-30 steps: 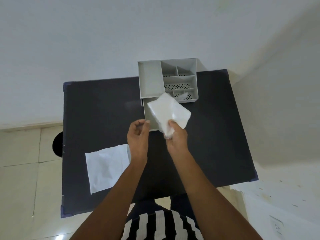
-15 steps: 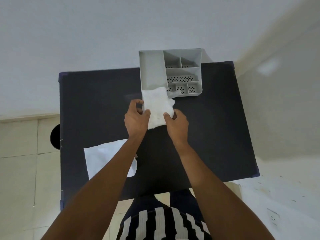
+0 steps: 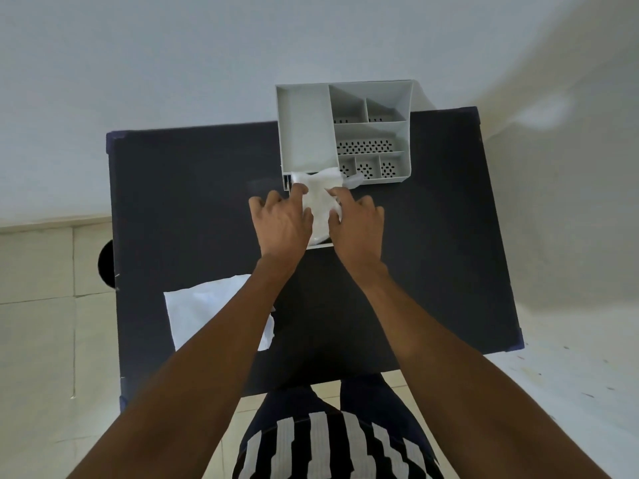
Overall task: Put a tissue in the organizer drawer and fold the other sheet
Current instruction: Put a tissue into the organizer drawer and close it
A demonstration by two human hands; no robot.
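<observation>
In the pulled-out drawer (image 3: 320, 246) of the grey organizer (image 3: 345, 131), a crumpled tissue (image 3: 320, 202) is pressed down by spread fingers of the left hand (image 3: 281, 224) and right hand (image 3: 358, 226); the other sheet (image 3: 204, 312) is left flat on the desk (image 3: 193, 188).

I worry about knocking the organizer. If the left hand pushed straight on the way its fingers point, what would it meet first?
Probably the front wall of the organizer, just past the crumpled tissue that the left hand presses into the pulled-out drawer. Depth is hard to judge from above.
</observation>
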